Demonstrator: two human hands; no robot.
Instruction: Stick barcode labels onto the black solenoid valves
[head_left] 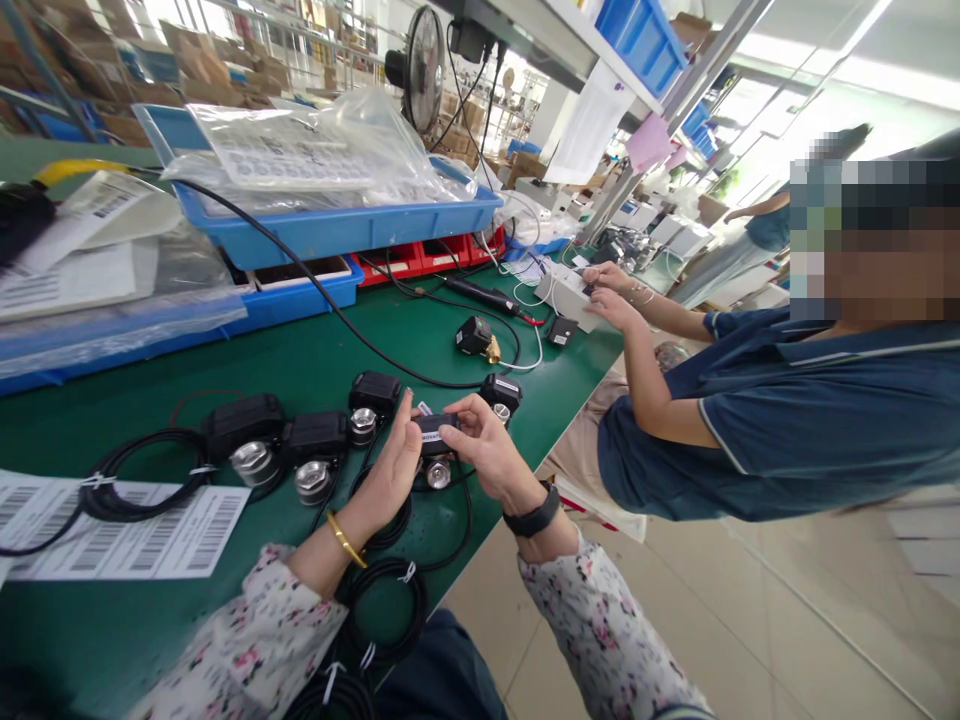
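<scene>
A black motorized valve [431, 436] with a white lettered label on its side and a round metal fitting underneath sits between my hands. My right hand [484, 445] grips its right end, thumb on the label and fingers over the top. My left hand [391, 468] is held straight along the valve's left end, its fingers stretched out; the contact there is partly hidden. A small white label [425, 408] shows just behind the valve. Similar black valves stand to the left [315, 435] and right [501, 392], with coiled black cables [386, 610] below.
Barcode label sheets [172, 530] lie at left under a cable coil. Blue trays [337, 228] with bagged papers and red bins [394, 265] line the back. A black valve with a brass fitting [474, 337] lies farther off. At right, a co-worker [675, 390] handles a white box [566, 292].
</scene>
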